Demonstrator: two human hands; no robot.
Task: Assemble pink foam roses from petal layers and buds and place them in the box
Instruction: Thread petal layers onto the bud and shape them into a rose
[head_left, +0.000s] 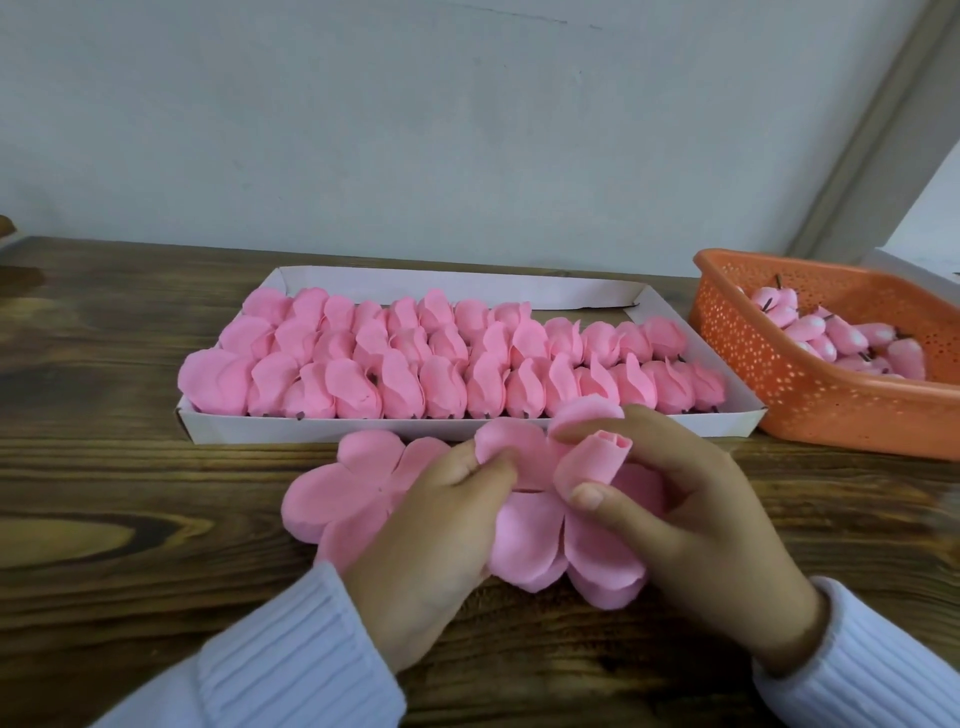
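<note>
My right hand (691, 525) pinches a pink foam bud (592, 460) between thumb and fingers, seated in the middle of a flat pink petal layer (561, 551). My left hand (436, 540) grips that layer's left petals from the side. A stack of more petal layers (343, 493) lies on the table just left of my left hand, partly under it. Behind both hands stands the white cardboard box (337, 430), filled with rows of finished pink roses (441, 358).
An orange perforated basket (769, 374) at the right holds several pink buds (841, 335) with dark stems. Everything rests on a dark wooden table (104, 467) against a pale wall. Some dark object sits at the far left edge.
</note>
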